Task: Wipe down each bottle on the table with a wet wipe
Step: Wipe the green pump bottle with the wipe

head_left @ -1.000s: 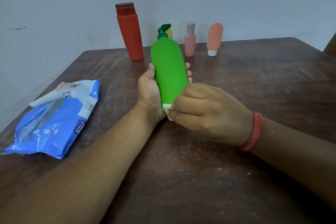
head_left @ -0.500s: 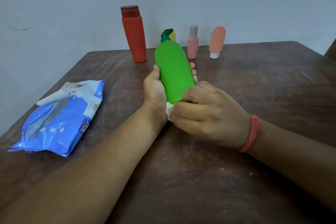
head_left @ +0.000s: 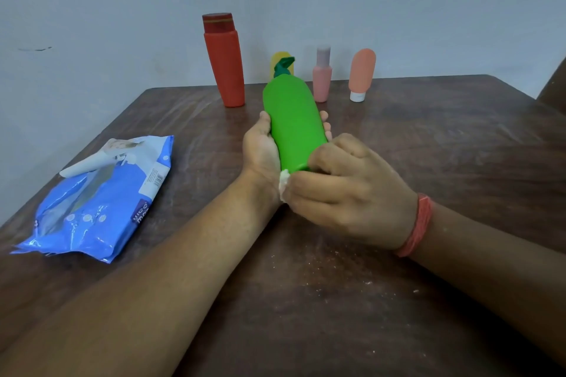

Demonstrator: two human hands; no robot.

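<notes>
My left hand (head_left: 260, 147) grips a green bottle (head_left: 292, 119) with a dark green cap, tilted away from me above the table. My right hand (head_left: 346, 190) is closed around a white wet wipe (head_left: 284, 182) and presses it against the bottle's base. Only a small bit of the wipe shows between the hands. At the back stand a tall red bottle (head_left: 225, 61), a yellow bottle (head_left: 280, 60) mostly hidden behind the green cap, a small pink bottle (head_left: 321, 76) and a peach tube (head_left: 361, 73) on its white cap.
A blue pack of wet wipes (head_left: 101, 199) lies at the table's left edge, its flap peeled open. The dark wooden table (head_left: 444, 138) ends at a pale wall behind the bottles. White specks dot the wood near me.
The view has shifted a little, so everything sits lower in frame. My right hand with the wipe has stayed at the green bottle's base, rubbing slightly around it.
</notes>
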